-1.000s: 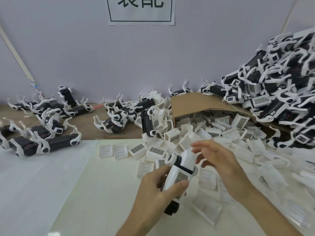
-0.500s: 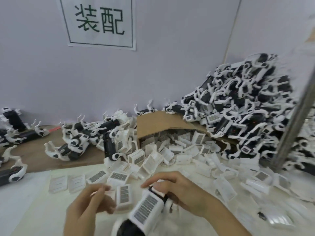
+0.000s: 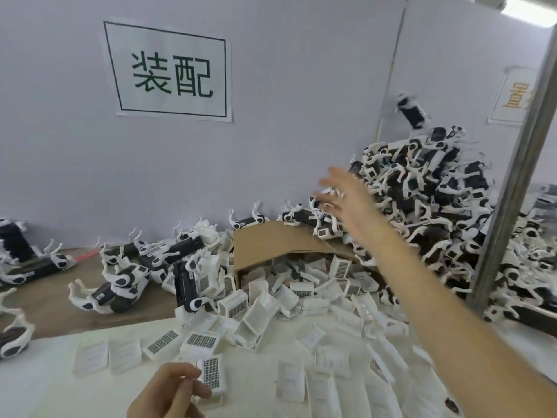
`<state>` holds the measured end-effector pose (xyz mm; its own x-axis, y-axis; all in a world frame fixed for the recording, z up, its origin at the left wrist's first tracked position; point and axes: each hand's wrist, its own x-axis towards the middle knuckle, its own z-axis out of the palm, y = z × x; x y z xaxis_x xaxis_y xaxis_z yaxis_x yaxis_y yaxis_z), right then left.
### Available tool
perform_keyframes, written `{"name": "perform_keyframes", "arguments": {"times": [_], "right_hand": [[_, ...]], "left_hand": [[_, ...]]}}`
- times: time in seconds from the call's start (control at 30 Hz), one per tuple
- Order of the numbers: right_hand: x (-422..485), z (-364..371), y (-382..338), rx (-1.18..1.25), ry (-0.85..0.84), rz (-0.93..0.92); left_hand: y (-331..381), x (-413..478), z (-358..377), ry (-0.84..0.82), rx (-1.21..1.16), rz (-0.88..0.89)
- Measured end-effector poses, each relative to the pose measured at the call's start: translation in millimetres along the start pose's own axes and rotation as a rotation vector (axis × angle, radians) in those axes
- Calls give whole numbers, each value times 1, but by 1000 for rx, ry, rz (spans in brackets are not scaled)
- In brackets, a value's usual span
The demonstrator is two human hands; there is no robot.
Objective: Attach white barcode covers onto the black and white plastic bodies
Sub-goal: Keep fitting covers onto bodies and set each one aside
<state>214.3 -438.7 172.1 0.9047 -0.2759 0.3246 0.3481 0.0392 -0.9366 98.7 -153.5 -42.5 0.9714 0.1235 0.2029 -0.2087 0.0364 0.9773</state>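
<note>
Presently the left hand point(image 3: 168, 393) curls against a small white plastic barcode cover point(image 3: 211, 376) low on the worktop point(image 3: 45, 375); cannot tell if it grips. Right hand point(image 3: 342, 202) is splayed and empty before the heap of black and white plastic bodies point(image 3: 437, 206). Cover judged light, stiff, thin-walled: pinch its side edges.

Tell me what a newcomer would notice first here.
The tall heap of black and white bodies at right, with one blurred body seemingly in mid-air above it and the open right hand stretched toward it. Then the big sign upper left on the wall, and white barcode covers spilling from the cardboard box at centre.
</note>
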Motion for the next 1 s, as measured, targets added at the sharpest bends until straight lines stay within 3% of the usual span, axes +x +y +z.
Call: {"name": "perform_keyframes", "arguments": {"times": [0.17, 0.37, 0.53, 0.67, 0.77, 0.87, 0.93, 1.0], "right_hand": [[-56, 49, 122, -505, -292, 84], [-79, 135, 176, -847, -507, -100], [-69, 193, 195, -912, -319, 4], [-66, 213, 206, -1021, -268, 36], [-65, 215, 202, -725, -234, 106], [-74, 203, 173, -49, -177, 380], [-90, 188, 152, 365, -247, 599], [-111, 168, 138, 567, -355, 707]], "left_hand": [[11, -3, 0, 25, 48, -28], [11, -5, -2, 27, 117, -66], [14, -3, -7, 25, 149, -81], [14, 0, -9, 19, 98, -115], [14, 1, -10, 3, 37, -137], [15, 1, -11, -13, 9, -164], [18, 1, -9, 13, -34, -186], [21, 2, -10, 12, -63, -201]]}}
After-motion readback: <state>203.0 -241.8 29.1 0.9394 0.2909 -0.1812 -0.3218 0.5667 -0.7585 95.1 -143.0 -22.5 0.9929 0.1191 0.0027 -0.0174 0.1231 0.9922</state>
